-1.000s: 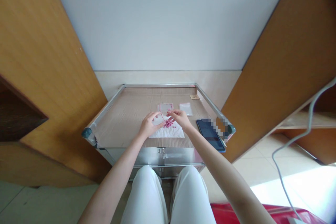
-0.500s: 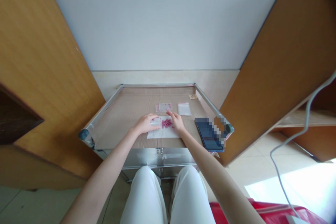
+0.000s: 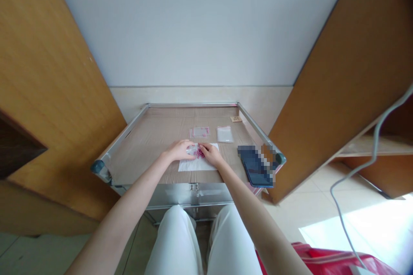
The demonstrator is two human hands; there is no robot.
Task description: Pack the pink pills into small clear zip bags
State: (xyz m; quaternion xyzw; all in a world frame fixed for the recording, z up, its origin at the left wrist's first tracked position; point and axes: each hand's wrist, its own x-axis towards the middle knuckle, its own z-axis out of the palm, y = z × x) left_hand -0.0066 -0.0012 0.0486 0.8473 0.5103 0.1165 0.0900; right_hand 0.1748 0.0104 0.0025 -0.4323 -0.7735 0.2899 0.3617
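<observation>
My left hand (image 3: 180, 150) grips a small clear plastic bag (image 3: 191, 150), its thumb and fingers on the bag's sides and the mouth facing right. Right of the bag, my right hand (image 3: 210, 154) has its fingertips drawn together at the bag's mouth, over a little heap of pink beads (image 3: 200, 153). Whether a bead is between those fingertips is too small to tell. Under both hands lies a white sheet of paper (image 3: 196, 166). Just beyond it, another clear bag (image 3: 200, 131) with a few pink beads lies flat.
A stack of clear bags (image 3: 225, 134) lies at the back right, with a small tan label (image 3: 236, 119) behind it. A dark phone (image 3: 256, 167) rests near the right edge. Metal rails (image 3: 193, 105) edge the cardboard-topped table (image 3: 138, 154); wooden panels stand on both sides.
My right hand has moved left from beside the beads, bringing its fingertips over them to the bag's mouth. My left hand still holds the bag, now closer to the beads. The view has shifted slightly.
</observation>
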